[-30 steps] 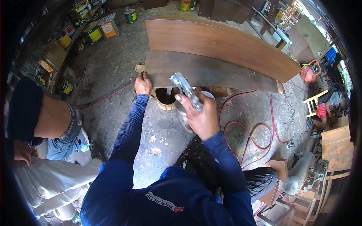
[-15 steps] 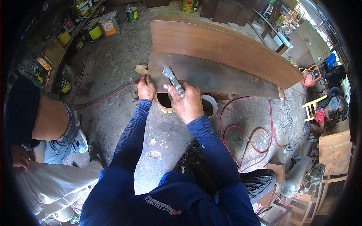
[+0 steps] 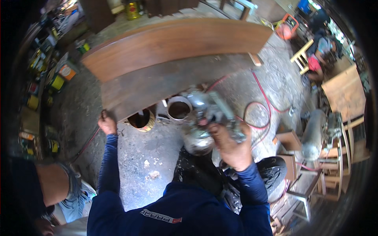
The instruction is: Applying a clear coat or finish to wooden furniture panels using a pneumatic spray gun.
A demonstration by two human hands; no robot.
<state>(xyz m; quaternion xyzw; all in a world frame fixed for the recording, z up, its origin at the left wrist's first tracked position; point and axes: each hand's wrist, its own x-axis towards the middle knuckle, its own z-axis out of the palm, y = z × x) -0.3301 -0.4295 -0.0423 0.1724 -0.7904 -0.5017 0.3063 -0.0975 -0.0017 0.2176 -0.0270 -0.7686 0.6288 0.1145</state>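
Observation:
My right hand (image 3: 233,147) is wrapped round a silver spray gun (image 3: 224,112), blurred by motion, over the floor in front of the board. A round metal cup (image 3: 197,139) shows beside the gun. At the near left corner of a flat dark wooden board (image 3: 145,88), my left hand (image 3: 107,123) closes on the edge. A long brown wooden panel (image 3: 177,45) stands upright along that board's far side. By the board's near edge are an open can of dark liquid (image 3: 141,121) and a white bucket (image 3: 179,109) holding dark liquid.
Red hose (image 3: 265,96) loops across the floor at right, near a compressor tank (image 3: 314,133). Paint cans (image 3: 57,82) line the left side. Another person (image 3: 59,185) is close at my left; a further person (image 3: 321,57) crouches at far right.
My right hand has swung the spray gun right and nearer to me, off the board. My view has turned right. My left hand stays at the board's left end.

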